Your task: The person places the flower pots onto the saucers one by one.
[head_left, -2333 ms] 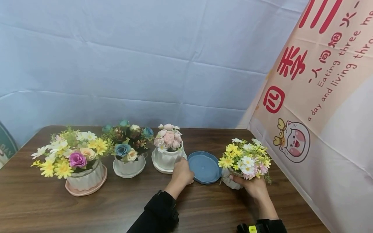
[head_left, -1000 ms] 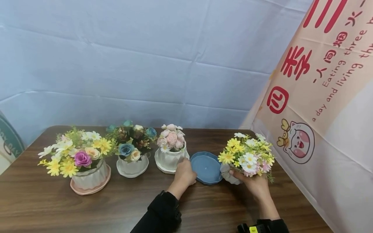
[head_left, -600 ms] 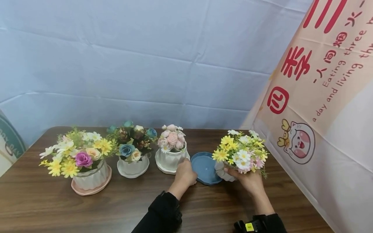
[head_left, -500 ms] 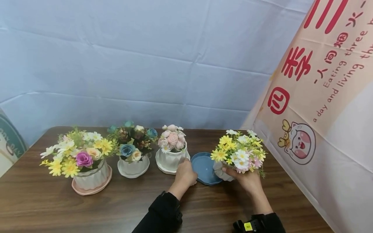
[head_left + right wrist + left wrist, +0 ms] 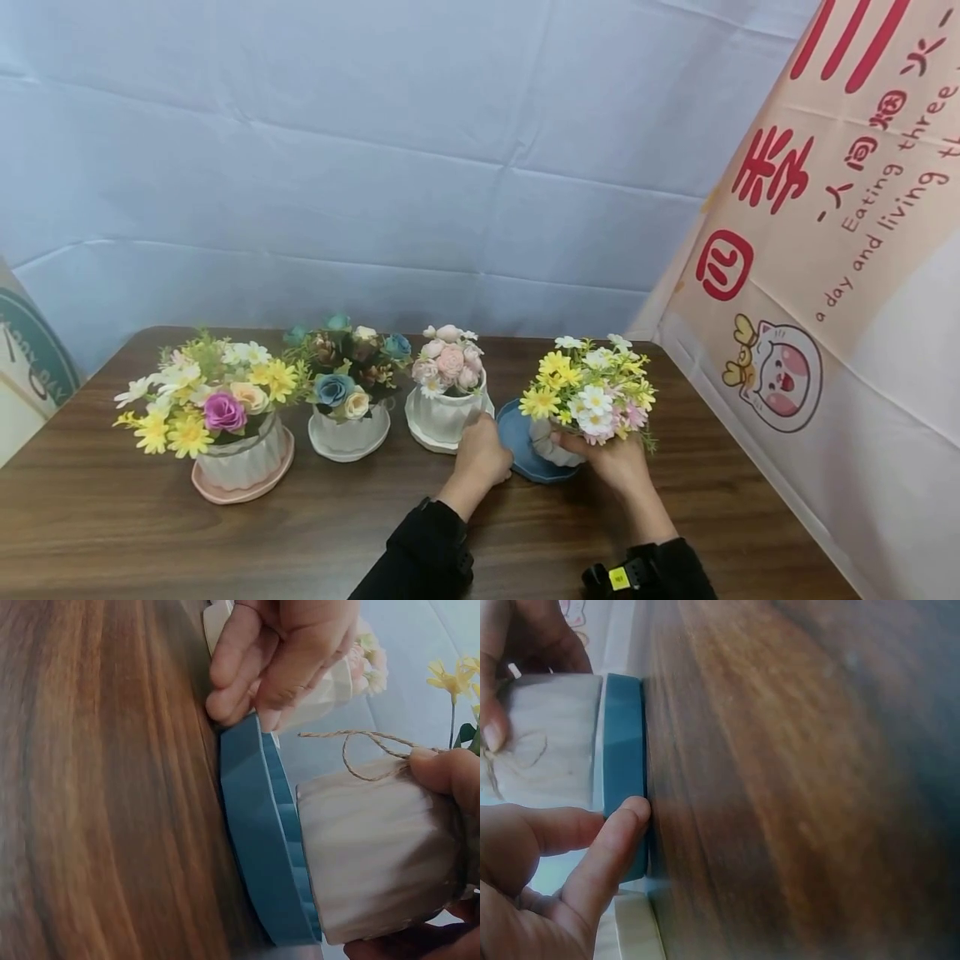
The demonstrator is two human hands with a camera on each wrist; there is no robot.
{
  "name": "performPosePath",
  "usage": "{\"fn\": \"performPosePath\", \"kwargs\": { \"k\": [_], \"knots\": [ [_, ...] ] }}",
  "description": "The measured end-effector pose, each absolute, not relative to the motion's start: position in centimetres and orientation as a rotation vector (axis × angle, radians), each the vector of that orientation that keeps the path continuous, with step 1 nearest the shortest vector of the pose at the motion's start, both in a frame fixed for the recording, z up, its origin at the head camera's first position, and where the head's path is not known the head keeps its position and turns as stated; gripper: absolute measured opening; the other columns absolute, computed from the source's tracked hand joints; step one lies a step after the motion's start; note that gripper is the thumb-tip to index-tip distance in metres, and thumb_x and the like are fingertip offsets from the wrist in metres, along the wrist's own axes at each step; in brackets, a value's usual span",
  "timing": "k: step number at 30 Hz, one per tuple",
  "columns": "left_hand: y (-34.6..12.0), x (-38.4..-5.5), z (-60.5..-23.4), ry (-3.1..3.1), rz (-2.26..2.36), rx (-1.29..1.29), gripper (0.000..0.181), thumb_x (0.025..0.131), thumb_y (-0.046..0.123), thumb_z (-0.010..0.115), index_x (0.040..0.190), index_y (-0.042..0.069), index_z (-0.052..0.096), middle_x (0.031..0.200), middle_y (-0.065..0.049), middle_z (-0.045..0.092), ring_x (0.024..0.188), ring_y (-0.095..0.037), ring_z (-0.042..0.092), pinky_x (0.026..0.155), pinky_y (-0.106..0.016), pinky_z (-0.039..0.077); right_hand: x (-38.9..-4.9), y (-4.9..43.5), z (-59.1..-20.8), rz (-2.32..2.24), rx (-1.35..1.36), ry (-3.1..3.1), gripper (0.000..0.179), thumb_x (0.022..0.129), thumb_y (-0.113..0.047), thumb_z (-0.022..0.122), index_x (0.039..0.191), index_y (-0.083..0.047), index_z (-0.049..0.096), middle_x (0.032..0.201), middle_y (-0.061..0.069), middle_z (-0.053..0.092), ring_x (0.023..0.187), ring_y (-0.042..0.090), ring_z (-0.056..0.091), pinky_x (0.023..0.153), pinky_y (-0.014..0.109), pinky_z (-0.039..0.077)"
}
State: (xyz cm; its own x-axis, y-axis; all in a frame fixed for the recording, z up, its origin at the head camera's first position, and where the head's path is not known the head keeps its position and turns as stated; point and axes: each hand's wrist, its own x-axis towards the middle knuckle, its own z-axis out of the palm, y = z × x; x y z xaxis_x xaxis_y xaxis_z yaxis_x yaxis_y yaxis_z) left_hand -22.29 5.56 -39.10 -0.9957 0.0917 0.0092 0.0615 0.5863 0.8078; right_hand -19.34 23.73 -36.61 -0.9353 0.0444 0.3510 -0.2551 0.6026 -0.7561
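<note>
At the rim of the blue saucer [image 5: 517, 435], my left hand [image 5: 482, 454] pinches the edge between thumb and finger; the left wrist view shows this grip on the saucer's side [image 5: 624, 742]. My right hand [image 5: 618, 465] grips a pale fluted flowerpot [image 5: 375, 840] with a twine bow [image 5: 360, 738]. Yellow, white and pink artificial flowers [image 5: 592, 392] fill it and hide part of the hand. The pot is over the saucer, slightly tilted, its base at about rim height in the right wrist view. Whether it touches the saucer's floor is hidden.
Left of the saucer stands a white pot [image 5: 442, 415] of pink flowers on a white saucer. Farther left are a pot [image 5: 347, 432] with blue roses and a larger pot [image 5: 240, 462] on a pink saucer [image 5: 247, 493]. A cloth backdrop [image 5: 337, 167] hangs behind the wooden table [image 5: 315, 533].
My right hand has moved left with the flowerpot, from beside the blue saucer to over it. My left hand stays at the saucer's rim. The head view has shifted slightly.
</note>
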Motion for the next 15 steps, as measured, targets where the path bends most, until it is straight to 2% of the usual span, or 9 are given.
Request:
{"fn": "performPosePath", "kwargs": {
  "k": [9, 15],
  "knots": [
    [5.5, -22.3, -39.4, 2.826, 1.382, 0.156, 0.031, 0.070, -0.002, 0.072, 0.095, -0.005, 0.054, 0.077, -0.018, 0.059, 0.063, -0.025, 0.058, 0.055, -0.026, 0.048, -20.0, 22.7, -37.2, 1.272, 0.164, -2.555, 0.083, 0.071, -0.027, 0.081, 0.137, -0.006, 0.035, 0.135, 0.014, 0.040, 0.123, 0.029, 0.038, 0.098, 0.049, 0.031],
    [5.4, -22.2, -39.3, 2.826, 1.398, 0.173, 0.032, 0.070, -0.002, 0.073, 0.095, -0.004, 0.054, 0.079, -0.018, 0.059, 0.067, -0.028, 0.059, 0.057, -0.028, 0.049, -20.6, 22.3, -37.7, 1.257, 0.195, -2.552, 0.079, 0.071, -0.025, 0.080, 0.135, -0.004, 0.038, 0.133, 0.015, 0.043, 0.120, 0.029, 0.041, 0.096, 0.047, 0.034]
  ]
}}
